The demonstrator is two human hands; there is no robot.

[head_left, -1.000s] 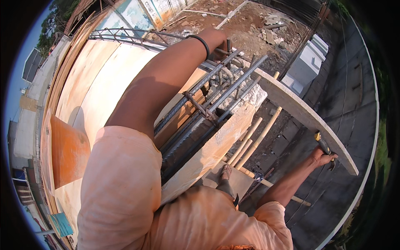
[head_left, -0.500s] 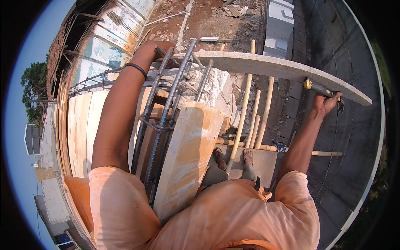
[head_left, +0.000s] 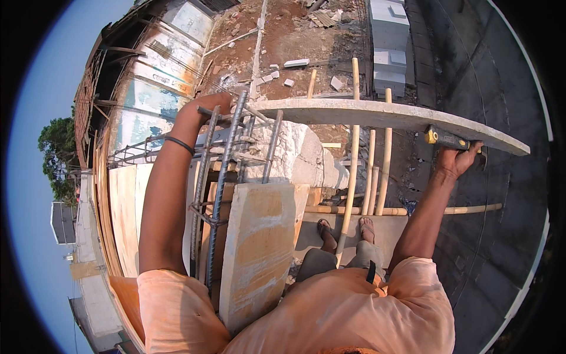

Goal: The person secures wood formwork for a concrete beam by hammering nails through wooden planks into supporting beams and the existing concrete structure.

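A long grey plank (head_left: 354, 113) crosses in front of me at arm's length, standing on edge. At its left end my left hand (head_left: 217, 105) reaches behind upright steel rebar (head_left: 227, 171); its fingers are mostly hidden, so its grip on the plank cannot be made out. My right hand (head_left: 455, 159) is closed around a hammer (head_left: 451, 139) with a black and yellow handle. The hammer's handle lies against the plank's near side toward the right end, and its dark metal head shows past my fingers.
Before my chest stands a stained wooden formwork board (head_left: 259, 248), beside the rebar and rough broken concrete (head_left: 295, 150). Bamboo poles (head_left: 352, 165) rise ahead of my sandalled feet (head_left: 367, 229). A grey wall (head_left: 501, 194) runs along the right; white blocks (head_left: 389, 65) stand far ahead.
My view has shifted, so rebar, plank and poles sit lower in the picture. Both hands keep their places at the plank, with the hammer still in my right hand.
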